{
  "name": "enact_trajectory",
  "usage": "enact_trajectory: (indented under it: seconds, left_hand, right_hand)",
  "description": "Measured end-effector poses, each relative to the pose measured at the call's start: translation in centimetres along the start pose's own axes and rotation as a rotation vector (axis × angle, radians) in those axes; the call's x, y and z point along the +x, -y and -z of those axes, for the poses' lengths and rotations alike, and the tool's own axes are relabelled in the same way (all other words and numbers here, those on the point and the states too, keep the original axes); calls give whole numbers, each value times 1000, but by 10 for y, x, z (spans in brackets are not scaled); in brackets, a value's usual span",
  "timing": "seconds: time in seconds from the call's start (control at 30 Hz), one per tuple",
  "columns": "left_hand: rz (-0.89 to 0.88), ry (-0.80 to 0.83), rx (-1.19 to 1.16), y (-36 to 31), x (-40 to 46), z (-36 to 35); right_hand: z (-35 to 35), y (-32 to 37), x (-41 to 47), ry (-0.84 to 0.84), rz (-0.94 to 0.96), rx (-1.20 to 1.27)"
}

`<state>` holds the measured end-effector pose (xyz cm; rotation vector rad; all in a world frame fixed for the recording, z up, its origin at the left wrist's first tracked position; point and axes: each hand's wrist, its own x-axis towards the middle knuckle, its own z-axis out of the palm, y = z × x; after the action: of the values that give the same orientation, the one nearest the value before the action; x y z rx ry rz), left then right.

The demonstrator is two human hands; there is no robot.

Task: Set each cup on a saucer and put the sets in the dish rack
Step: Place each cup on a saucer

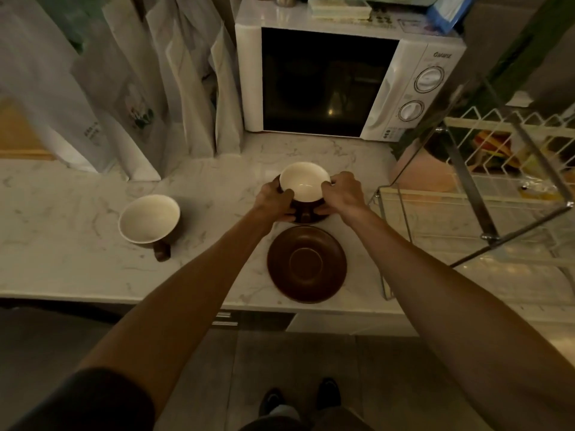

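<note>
A brown cup with a white inside (pixel 304 181) stands on a brown saucer (pixel 306 218) in the middle of the marble counter. My left hand (pixel 275 199) and my right hand (pixel 340 192) grip this set from either side, thumbs at the cup's rim, fingers around the saucer's edge. I cannot tell whether the set is lifted or rests on the counter. A second brown saucer (pixel 307 264) lies bare just in front of it. A second cup (pixel 149 218) stands alone at the left, handle toward me. The wire dish rack (pixel 479 213) is at the right.
A white microwave (pixel 342 82) stands at the back of the counter (pixel 77 269). Several pale paper bags (pixel 124 98) lean at the back left. The rack's metal posts and an upper white wire shelf (pixel 497 126) with colourful items rise at the right.
</note>
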<state>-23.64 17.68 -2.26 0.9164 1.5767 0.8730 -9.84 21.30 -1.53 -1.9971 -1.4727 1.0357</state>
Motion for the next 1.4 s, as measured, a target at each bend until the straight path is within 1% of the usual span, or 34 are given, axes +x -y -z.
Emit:
enact_trajectory:
  seconds: [0.37, 0.6, 0.87, 1.03, 1.1, 1.13, 1.2, 1.23, 1.3, 1.4]
  left_hand:
    - [-7, 0, 31, 2, 13, -3]
    - [-4, -2, 2, 8, 19, -1]
    - [12, -4, -17, 8, 18, 8]
    - [30, -16, -34, 13, 12, 24]
    - [30, -30, -35, 14, 9, 34]
    - [16, -41, -27, 15, 7, 40]
    - [-26, -76, 14, 15, -1, 55]
    - [-49, -101, 49, 14, -5, 64]
    - [-84, -148, 116, 15, -14, 82]
    - [-114, -164, 165, 14, -31, 109]
  right_hand:
    - [-4, -2, 8, -9, -47, 34]
    - [-5, -4, 10, 8, -45, 27]
    - [-3, -1, 6, 71, -58, 53]
    - [-2, -1, 1, 95, -53, -5]
    - [-3, -1, -2, 60, -36, -93]
    - [-3, 0, -5, 2, -9, -210]
    - [-5, 4, -12, -175, 65, -465]
    - [-7, 9, -17, -238, 108, -527]
    - [-15, 21, -27, -299, 204, -561]
    - [-30, 41, -40, -290, 366, -615]
